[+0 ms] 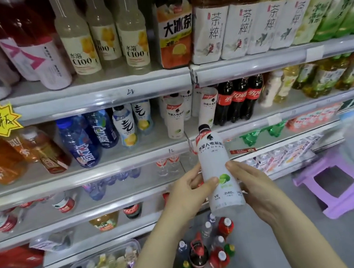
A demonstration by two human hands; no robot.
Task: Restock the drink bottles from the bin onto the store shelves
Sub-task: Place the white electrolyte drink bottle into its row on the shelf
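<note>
grey metal shelving fills the view from 9 to 3 o'clock, stocked on several tiers. clear bin sits at 7 o'clock on the floor with bottles upright in it. a further cluster of floor bottles stands at 6 o'clock; its container, if any, is cut off by the frame and the forearms. purple stool stands at 4 o'clock.

white drink bottle is out of the bin, held in the air at centre, in front of the shelf edges. long axis: near upright, black cap tipped slightly toward 11 o'clock.

left hand grips the lower body, thumb across the front. right hand clasps the opposite side.

matching white bottles stand on the middle tier at 11 o'clock from the grip, up and away. judgement: the left hand is nearer that row.

not visible: the left fingers behind the bottle, free space behind the matching row, and part of the label under the thumb.
</note>
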